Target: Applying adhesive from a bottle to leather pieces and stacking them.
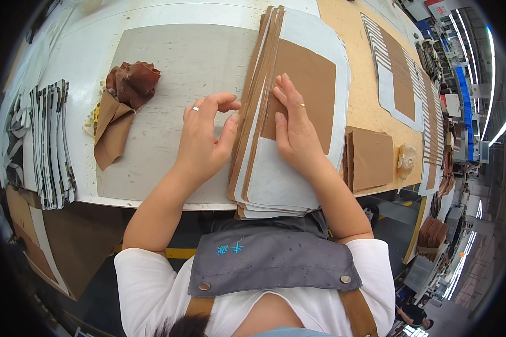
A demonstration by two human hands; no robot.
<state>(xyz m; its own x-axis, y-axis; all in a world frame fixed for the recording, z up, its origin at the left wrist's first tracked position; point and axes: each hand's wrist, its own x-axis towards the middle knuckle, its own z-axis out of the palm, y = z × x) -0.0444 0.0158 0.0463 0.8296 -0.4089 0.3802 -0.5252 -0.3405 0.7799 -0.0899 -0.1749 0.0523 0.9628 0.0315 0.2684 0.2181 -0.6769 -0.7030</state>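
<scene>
A tall stack of brown and white sheets (286, 181) lies in front of me, with a brown rectangular piece (312, 76) on its top sheet. Over that piece is my right hand (297, 126), fingers extended and holding nothing; whether it touches the sheet I cannot tell. My left hand (208, 130) is just left of the stack's edge, above a grey mat (173, 63), fingers bent, thumb apart, nothing held. A crumpled reddish-brown piece of leather (134, 84) and a folded brown piece (111, 130) rest on the mat's left side.
Striped strips (52, 143) lie at the table's left. Right of the stack are a pile of small brown rectangles (371, 160), a translucent yellowish lump (406, 161) and rows of overlapping brown and white sheets (398, 80). A person (415, 316) is far off at the lower right.
</scene>
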